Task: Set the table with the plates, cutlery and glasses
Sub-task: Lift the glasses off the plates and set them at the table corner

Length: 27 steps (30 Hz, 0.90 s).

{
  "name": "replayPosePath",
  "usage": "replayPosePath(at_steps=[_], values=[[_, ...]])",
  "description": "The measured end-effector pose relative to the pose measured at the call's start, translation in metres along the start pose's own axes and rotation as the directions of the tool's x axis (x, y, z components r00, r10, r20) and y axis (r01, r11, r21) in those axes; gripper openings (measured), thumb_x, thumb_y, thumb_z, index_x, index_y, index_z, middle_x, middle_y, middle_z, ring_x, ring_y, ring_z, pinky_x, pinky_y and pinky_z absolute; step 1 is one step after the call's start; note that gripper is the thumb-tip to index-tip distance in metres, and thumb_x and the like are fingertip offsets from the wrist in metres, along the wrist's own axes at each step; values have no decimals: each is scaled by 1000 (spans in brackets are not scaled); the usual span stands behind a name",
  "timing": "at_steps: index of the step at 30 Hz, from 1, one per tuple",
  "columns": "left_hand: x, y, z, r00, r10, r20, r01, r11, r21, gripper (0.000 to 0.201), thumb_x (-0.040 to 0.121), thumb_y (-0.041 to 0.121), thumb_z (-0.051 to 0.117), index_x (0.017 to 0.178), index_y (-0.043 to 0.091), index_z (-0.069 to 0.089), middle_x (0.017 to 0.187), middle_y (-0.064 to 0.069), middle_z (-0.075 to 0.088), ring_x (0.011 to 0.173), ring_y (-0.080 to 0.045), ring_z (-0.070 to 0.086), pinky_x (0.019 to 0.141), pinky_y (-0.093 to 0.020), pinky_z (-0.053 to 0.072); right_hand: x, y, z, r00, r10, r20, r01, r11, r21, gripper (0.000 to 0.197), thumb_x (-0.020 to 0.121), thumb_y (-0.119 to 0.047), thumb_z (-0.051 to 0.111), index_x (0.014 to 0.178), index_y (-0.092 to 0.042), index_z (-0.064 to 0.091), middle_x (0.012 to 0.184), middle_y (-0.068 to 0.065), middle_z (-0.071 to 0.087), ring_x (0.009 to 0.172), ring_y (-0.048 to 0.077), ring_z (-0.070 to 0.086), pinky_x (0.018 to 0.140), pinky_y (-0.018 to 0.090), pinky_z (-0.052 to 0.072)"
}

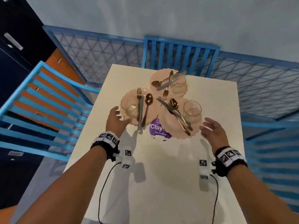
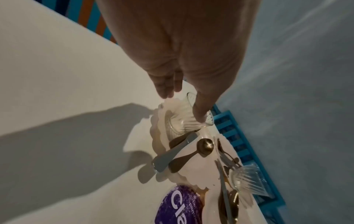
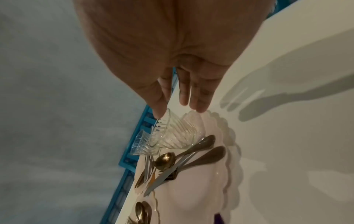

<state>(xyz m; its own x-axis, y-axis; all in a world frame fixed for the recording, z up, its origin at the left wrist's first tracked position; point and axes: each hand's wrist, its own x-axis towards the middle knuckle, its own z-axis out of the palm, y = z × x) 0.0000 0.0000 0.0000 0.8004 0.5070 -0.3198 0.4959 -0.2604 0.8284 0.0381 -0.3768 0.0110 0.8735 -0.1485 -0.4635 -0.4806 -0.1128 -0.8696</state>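
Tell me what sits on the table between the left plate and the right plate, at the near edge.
A purple round label with white lettering lies between the left plate and right plate; both rims overlap it. Head view shows it best.

The purple label (image 1: 159,128) on the counter (image 1: 161,175) is partly covered by two plates (image 1: 127,118); only "Clay" reads, the smaller print being too blurred. In the left wrist view, the left hand (image 2: 184,63) hides part of a glass (image 2: 182,119), and the bottom edge cuts off the label. In the right wrist view, a spoon (image 3: 140,212) is cut off at the bottom edge. The head view cuts off both forearms at its lower edge.
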Motion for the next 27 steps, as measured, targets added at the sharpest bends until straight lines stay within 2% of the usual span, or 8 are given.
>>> replayPosePath(at_steps=[3, 5, 9, 12, 15, 18, 24, 27], values=[[21, -2, 20, 996, -59, -73, 53, 996, -78, 105, 66, 18, 93, 152, 14, 31, 138, -4, 49, 120, -22, 53, 98, -35, 50, 30, -9, 19, 995, -39, -87, 36, 999, -37, 66, 83, -3, 77, 141, -17, 51, 135, 3, 55, 117, 19, 56, 93, 30, 51], [32, -11, 35, 993, -73, -97, 60, 989, -132, 107, 65, 15, 94, 151, 14, 30, 142, -5, 49, 125, -23, 53, 100, -32, 48, 44, -9, 32, 993, -56, -100, 55, 998, -12, 79, 79, 1, 81, 146, -17, 44, 136, 0, 50, 119, 16, 52, 88, 22, 48], [49, -21, 49, 992, 5, -130, -23, 990, -141, 98, 64, 14, 92, 146, 18, 39, 141, -1, 51, 127, -20, 52, 103, -26, 46, 65, 4, 47, 992, -92, -92, 81, 990, -115, 95, 70, -3, 88, 149, -21, 38, 135, -6, 50, 123, 15, 53, 104, 31, 45], [57, -21, 54, 989, 32, -145, -54, 987, -153, 92, 62, 21, 93, 140, 27, 44, 135, 8, 53, 121, -13, 53, 92, -10, 46, 77, 10, 57, 984, -147, -99, 132, 980, -148, 90, 67, -9, 91, 141, -31, 43, 138, -7, 53, 125, 16, 54, 106, 31, 45], [61, -18, 57, 988, 42, -150, -65, 986, -152, 90, 60, 29, 94, 136, 33, 45, 131, 13, 55, 118, -10, 53, 93, -17, 45, 84, 16, 62, 979, -172, -108, 155, 976, -150, 86, 61, -22, 93, 132, -40, 46, 133, -11, 58, 121, 14, 58, 106, 37, 49], [65, -16, 59, 985, 68, -156, -94, 981, -167, 85, 61, 28, 94, 131, 33, 46, 127, 13, 57, 116, -10, 56, 86, -11, 44, 88, 16, 67, 978, -182, -105, 169, 978, -120, 91, 56, -31, 94, 133, -38, 46, 130, -12, 60, 118, 12, 60, 103, 37, 51], [59, 2, 61, 973, 123, -195, -160, 970, -183, 80, 64, 24, 93, 130, 32, 46, 124, 13, 58, 113, -7, 58, 97, -28, 52, 97, 13, 71, 967, -237, -95, 227, 969, -100, 85, 65, -21, 92, 135, -34, 45, 128, -14, 56, 115, -3, 55, 104, 31, 50], [48, 30, 68, 960, 209, -188, -246, 949, -199, 79, 66, 18, 92, 130, 30, 47, 121, 15, 58, 109, 3, 58, 94, -22, 52, 102, 13, 65, 965, -244, -95, 237, 969, -74, 85, 64, -25, 92, 134, -37, 45, 125, -17, 56, 114, 0, 57, 103, 35, 52]])
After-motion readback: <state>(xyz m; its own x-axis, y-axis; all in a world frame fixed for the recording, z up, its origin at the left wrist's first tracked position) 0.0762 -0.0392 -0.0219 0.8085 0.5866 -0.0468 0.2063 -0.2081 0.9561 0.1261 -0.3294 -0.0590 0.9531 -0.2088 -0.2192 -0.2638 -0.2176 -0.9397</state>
